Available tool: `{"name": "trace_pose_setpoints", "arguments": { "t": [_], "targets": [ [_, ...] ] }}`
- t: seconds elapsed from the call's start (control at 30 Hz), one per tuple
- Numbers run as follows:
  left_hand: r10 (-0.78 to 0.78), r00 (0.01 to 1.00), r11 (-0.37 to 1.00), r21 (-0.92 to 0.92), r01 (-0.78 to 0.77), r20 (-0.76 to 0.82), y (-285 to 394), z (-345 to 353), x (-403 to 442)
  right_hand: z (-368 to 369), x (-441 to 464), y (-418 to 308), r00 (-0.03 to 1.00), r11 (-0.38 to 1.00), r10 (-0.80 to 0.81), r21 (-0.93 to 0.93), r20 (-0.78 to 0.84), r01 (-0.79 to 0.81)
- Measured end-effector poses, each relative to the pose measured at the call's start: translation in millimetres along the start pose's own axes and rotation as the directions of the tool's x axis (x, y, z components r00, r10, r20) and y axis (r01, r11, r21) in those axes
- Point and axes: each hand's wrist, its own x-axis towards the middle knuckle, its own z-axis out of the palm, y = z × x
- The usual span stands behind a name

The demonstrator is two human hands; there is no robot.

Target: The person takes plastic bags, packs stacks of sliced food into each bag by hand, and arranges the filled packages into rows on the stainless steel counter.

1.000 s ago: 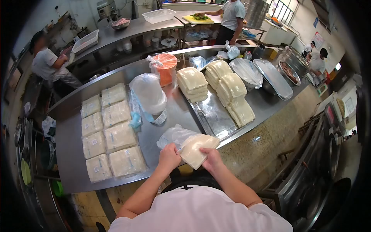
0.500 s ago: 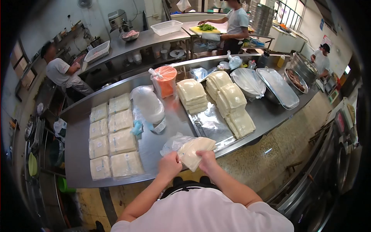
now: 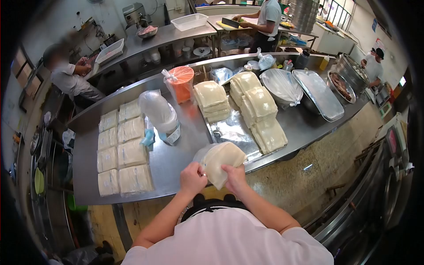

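At six o'clock of the steel desk [image 3: 170,170], fingers of the right hand [image 3: 235,179] pinch a pale dough-sheet stack [image 3: 223,158]; those of the left hand [image 3: 192,179] pinch a clear plastic bag [image 3: 201,153] touching it.

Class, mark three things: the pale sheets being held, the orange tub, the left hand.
Pale sheets [image 3: 223,156], head view: upper face.
Orange tub [image 3: 181,90], head view: side wall.
Left hand [image 3: 192,178], head view: back of hand.

I see a bare strip of steel table [image 3: 170,164] between left hand [image 3: 193,179] and packet rows [image 3: 132,152]. Plastic bags [image 3: 155,110] and orange tub [image 3: 180,84] obstruct its far end. Tray [image 3: 232,127] offers a lane between sheet stacks [image 3: 265,104]; held sheets [image 3: 223,160] screen its near-left corner.
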Motion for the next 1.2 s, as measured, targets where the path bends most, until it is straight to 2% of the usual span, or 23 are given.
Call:
{"name": "trace_pose_setpoints", "arguments": {
  "t": [0.1, 0.27, 0.4, 0.5, 0.57, 0.6, 0.67, 0.7, 0.77, 0.83, 0.87, 0.9, 1.0, 1.1, 1.2],
  "targets": [
    [0.042, 0.995, 0.999, -0.008, -0.043, -0.086, 6.4, -9.3, 13.9, 6.2, -2.9, -2.9, 1.0, 0.998, -0.007, -0.057, -0.005, 0.007],
    [0.096, 0.986, 0.985, -0.131, -0.114, -0.138, 13.1, -7.3, 49.8, 5.6, -6.3, 9.6, 0.992, 0.939, -0.087, -0.326, 0.089, 0.111],
    [0.137, 0.986, 0.971, -0.183, -0.152, -0.094, 25.4, -20.4, 81.2, 7.1, -6.6, 21.7, 0.979, 0.887, -0.089, -0.433, 0.185, 0.162],
    [0.212, 0.976, 0.963, -0.158, -0.217, -0.051, 15.0, -14.2, 93.9, 12.5, -10.0, 26.5, 0.971, 0.841, 0.037, -0.533, 0.237, 0.098],
    [0.22, 0.975, 0.962, -0.161, -0.219, -0.013, 17.5, -8.4, 92.6, 17.1, -7.7, 30.5, 0.969, 0.883, 0.083, -0.468, 0.233, 0.037],
    [0.321, 0.946, 0.934, -0.176, -0.31, 0.042, 19.6, -6.6, 90.0, 19.2, -4.6, 32.6, 0.967, 0.902, 0.104, -0.433, 0.232, 0.007],
    [0.512, 0.846, 0.852, -0.218, -0.476, 0.15, 25.7, -6.2, 76.0, 15.7, 8.6, 40.0, 0.963, 0.968, 0.227, -0.143, 0.148, -0.206],
    [0.508, 0.856, 0.844, -0.259, -0.47, 0.101, 30.2, -7.5, 67.3, 12.5, 14.9, 43.2, 0.948, 0.954, 0.296, 0.015, 0.12, -0.3],
    [0.49, 0.871, 0.82, -0.336, -0.463, -0.005, 36.4, -9.1, 49.2, 5.7, 27.6, 43.3, 0.952, 0.957, 0.276, 0.054, 0.133, -0.285],
    [0.306, 0.951, 0.924, -0.228, -0.306, -0.035, 14.1, -4.3, 25.9, -1.9, 37.1, 37.7, 0.956, 0.958, 0.257, 0.091, 0.143, -0.271],
    [0.233, 0.97, 0.955, -0.174, -0.241, -0.066, -4.6, -1.5, 15.2, 0.0, 32.6, 28.0, 0.954, 0.954, 0.292, 0.053, 0.068, -0.296],
    [0.16, 0.982, 0.978, -0.122, -0.171, -0.097, -13.2, -5.0, 10.2, -3.7, 37.2, 26.3, 0.948, 0.945, 0.298, 0.103, 0.11, -0.309],
    [0.108, 0.991, 0.982, -0.147, -0.119, -0.078, -26.7, -11.7, -2.1, -9.0, 48.4, 29.1, 0.916, 0.897, 0.345, 0.216, 0.204, -0.386],
    [0.191, 0.978, 0.969, -0.145, -0.202, -0.086, -32.7, -11.6, 2.8, 12.7, 50.4, 34.2, 0.946, 0.94, 0.297, 0.134, 0.131, -0.313],
    [0.119, 0.988, 0.971, -0.197, -0.137, -0.099, -23.3, -26.9, 0.9, 30.2, 68.9, 49.1, 0.955, 0.957, 0.284, 0.027, 0.09, -0.287]
  ]
}}
